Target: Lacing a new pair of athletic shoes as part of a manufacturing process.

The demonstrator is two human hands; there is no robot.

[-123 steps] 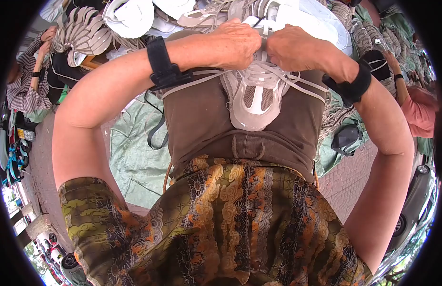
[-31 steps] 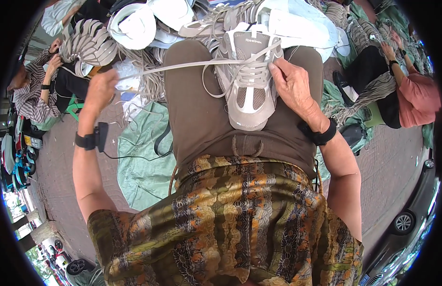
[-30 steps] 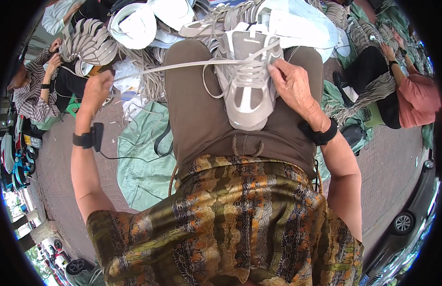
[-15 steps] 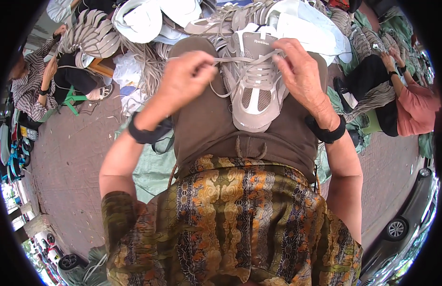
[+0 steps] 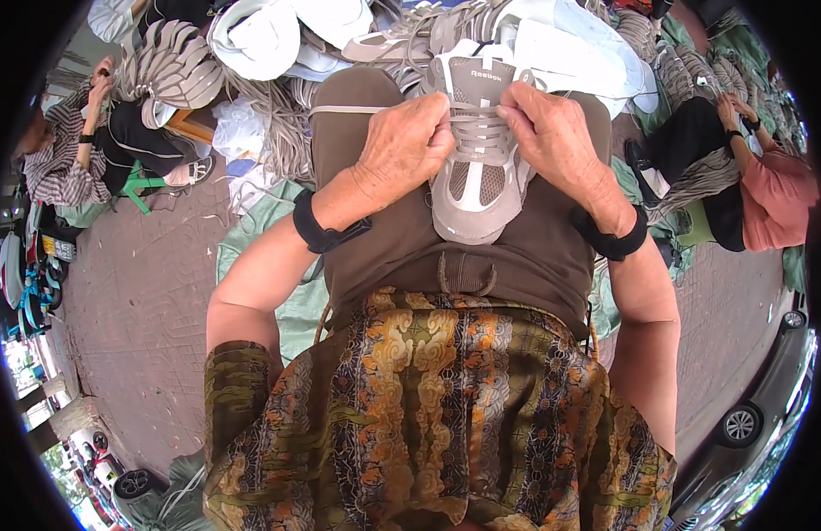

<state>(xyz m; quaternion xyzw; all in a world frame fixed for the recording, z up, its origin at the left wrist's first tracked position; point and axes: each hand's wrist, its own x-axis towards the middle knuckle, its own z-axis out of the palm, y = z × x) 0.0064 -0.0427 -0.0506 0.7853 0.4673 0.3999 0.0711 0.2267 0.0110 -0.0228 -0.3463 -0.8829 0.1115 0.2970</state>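
Note:
A beige and grey sneaker (image 5: pixel 475 208) rests on my lap, its toe toward me and its tongue standing up at the far end. Flat pale shoelaces (image 5: pixel 479 133) cross its front in several rows. At the shoe's left edge my left hand (image 5: pixel 406 143) is closed on the lace, and a loose lace end (image 5: pixel 346 110) runs out leftward over my thigh. My right hand (image 5: pixel 555 133) pinches the lace at the right eyelets, thumb and forefinger together. Both hands touch or nearly touch the upper; the fingertips are partly hidden.
White shoe pieces (image 5: pixel 255 40) and bundled beige laces (image 5: pixel 286 133) lie beyond my knees. At the left a seated person in a striped shirt (image 5: pixel 52 177) handles a fan of beige shoe parts (image 5: pixel 171 66). A person in a pink top (image 5: pixel 776 208) sits at the right.
My left hand has moved right, in to the shoe's edge, from out over my left thigh. My right hand has closed more tightly beside the eyelets. The shoe stays in place.

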